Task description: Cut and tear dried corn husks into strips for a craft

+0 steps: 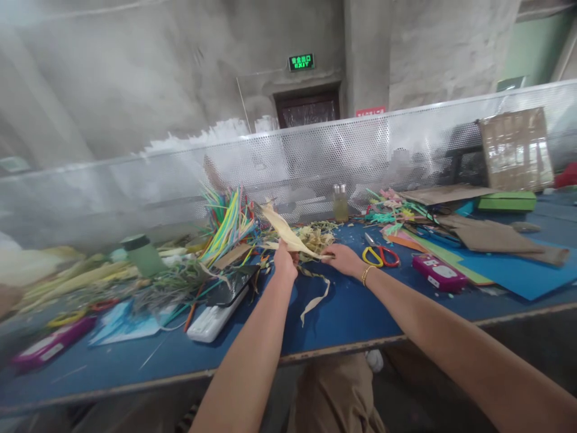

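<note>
A long, pale cream, dry husk-like leaf was held above the blue-topped bench, in front of the person and between the two hands. Its long axis was slanted across the view: the broader, pointed end was directed up and to the left, toward the far side, while the narrow, twisted end was directed down and to the right.

The leaf was grasped near its middle by the left hand, with that forearm extended forward and tilted slightly to the right. The narrow end was pinched in the fingertips of the right hand, which was turned inward, its forearm brought in diagonally from the lower right. The exact placing of the fingers could not be made out.

A gold-coloured chain bracelet was worn on the right wrist. Scissors with red and yellow handles were placed just beside that hand. A thin, curled, pale strip was laid on the bench between the forearms, and a loose heap of dry, yellowish husks was spread behind the hands.
</note>
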Demonstrator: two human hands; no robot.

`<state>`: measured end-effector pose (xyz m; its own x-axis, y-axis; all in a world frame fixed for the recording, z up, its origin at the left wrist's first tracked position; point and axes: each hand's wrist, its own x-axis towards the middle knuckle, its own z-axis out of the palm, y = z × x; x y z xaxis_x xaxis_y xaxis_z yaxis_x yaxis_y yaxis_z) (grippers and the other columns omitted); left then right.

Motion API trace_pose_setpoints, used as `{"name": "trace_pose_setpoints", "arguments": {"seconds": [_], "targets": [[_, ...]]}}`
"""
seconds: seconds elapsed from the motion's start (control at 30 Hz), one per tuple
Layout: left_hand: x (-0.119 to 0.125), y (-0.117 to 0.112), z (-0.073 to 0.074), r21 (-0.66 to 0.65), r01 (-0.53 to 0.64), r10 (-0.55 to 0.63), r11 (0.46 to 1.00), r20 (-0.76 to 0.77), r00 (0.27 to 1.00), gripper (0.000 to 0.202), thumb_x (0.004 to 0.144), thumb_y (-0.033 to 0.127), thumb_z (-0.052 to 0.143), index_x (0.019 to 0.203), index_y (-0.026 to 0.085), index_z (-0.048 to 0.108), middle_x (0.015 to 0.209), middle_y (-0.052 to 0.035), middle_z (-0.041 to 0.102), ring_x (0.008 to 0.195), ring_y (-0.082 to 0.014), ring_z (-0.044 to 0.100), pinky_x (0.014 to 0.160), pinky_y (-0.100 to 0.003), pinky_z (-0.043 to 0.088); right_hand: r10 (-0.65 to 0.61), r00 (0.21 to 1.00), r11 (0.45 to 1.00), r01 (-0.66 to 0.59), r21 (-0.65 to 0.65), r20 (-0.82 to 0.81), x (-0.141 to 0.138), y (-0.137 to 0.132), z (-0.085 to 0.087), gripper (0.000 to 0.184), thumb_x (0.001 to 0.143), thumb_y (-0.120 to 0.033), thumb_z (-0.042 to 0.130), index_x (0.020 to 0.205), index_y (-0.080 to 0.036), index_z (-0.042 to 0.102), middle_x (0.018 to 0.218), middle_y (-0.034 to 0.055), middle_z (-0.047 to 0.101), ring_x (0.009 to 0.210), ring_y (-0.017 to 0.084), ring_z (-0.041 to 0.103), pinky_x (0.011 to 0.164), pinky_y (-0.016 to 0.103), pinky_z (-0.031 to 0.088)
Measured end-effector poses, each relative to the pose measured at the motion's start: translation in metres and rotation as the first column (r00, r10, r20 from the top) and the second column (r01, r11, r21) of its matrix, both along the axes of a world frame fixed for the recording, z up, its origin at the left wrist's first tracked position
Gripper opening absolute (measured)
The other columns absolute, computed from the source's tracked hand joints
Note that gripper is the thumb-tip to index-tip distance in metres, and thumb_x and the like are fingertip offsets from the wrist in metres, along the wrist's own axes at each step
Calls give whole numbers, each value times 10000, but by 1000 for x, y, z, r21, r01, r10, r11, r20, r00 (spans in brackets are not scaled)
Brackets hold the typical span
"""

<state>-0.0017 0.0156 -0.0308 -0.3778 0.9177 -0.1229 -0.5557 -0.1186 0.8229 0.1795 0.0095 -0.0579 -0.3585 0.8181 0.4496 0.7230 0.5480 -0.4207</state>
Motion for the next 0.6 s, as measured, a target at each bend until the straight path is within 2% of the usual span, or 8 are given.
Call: {"name": "trace_pose_setpoints", "arguments": {"seconds": [0.1, 0.17, 0.3, 0.4, 0.5, 0.6], "targets": [[1, 4, -2, -47, -60, 62, 997, 49, 997, 53, 812, 207, 578, 783, 163, 580, 644, 7, 579, 435, -76, 508, 422, -189, 418, -23, 1000, 1000, 23, 6, 5, -1, -1, 0, 196, 817, -295, 621, 971, -207, 704, 966, 57, 693, 884, 195, 616, 768, 275, 432], [3, 5, -3, -58, -27, 28, 998, 23, 999, 35, 789, 136, 555, 789, 156, 584, 632, 7, 581, 419, -74, 505, 408, -182, 416, -25, 1000, 1000, 25, 0, 8, -2, -2, 0, 208, 812, -310, 627, 979, -205, 696, 935, 51, 689, 853, 189, 611, 735, 267, 423], [6, 3, -5, -107, 126, -130, 986, -30, 991, 33, 783, 166, 591, 798, 138, 597, 634, -19, 605, 429, -91, 543, 395, -181, 433, -1, 1000, 1000, 1, 2, 17, -2, -3, 2, 204, 822, -329, 624, 964, -198, 688, 896, 45, 682, 821, 178, 600, 695, 251, 398], [8, -2, -5, -96, 226, -233, 969, -73, 970, 67, 803, 176, 591, 782, 118, 616, 638, -54, 623, 469, -108, 585, 395, -169, 442, 10, 1000, 1000, -10, 2, 12, -2, -4, 4, 188, 854, -312, 583, 948, -189, 689, 873, 49, 682, 786, 169, 597, 671, 243, 385], [11, -5, -4, -52, 263, -267, 963, -83, 960, 65, 801, 108, 583, 748, 104, 619, 640, -69, 634, 496, -106, 605, 416, -155, 464, 18, 1000, 1000, -18, -16, 1, -2, -5, 6, 201, 878, -307, 547, 953, -189, 691, 865, 48, 688, 751, 159, 598, 656, 237, 381], [13, -6, -4, -16, 252, -253, 967, -44, 966, 76, 782, 41, 586, 742, 95, 621, 663, -77, 649, 521, -108, 620, 451, -158, 500, 26, 1000, 1000, -27, -8, -13, -2, -4, 7, 217, 894, -289, 516, 960, -181, 691, 905, 57, 693, 799, 163, 603, 689, 239, 386]]}}
